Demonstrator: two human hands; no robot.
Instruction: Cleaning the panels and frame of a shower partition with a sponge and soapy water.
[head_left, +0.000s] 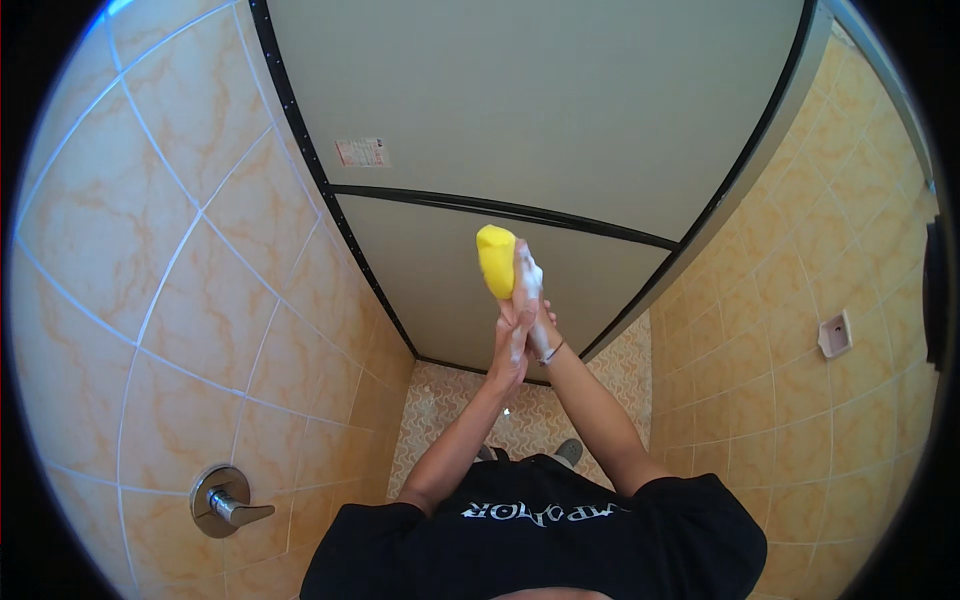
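Observation:
A yellow sponge (496, 262) is held up in front of the grey panel, at the fingers of my right hand (531, 281). White lather covers much of the back of that hand, and a thin dark band (552, 352) circles its wrist. My left hand (512, 337) presses against the lower part of my right hand, with its fingertips showing on the far side. Some lather is on my left hand too. The grip on the sponge is partly hidden behind the fingers.
Ahead stands a grey panel (510, 97) with a black frame and crossbar (502, 208). A chrome mixer lever (232, 506) sits on the tiled left wall (172, 300). The right wall carries a soap dish (835, 334). Patterned floor (442, 390) and grey shoes (570, 451) show below.

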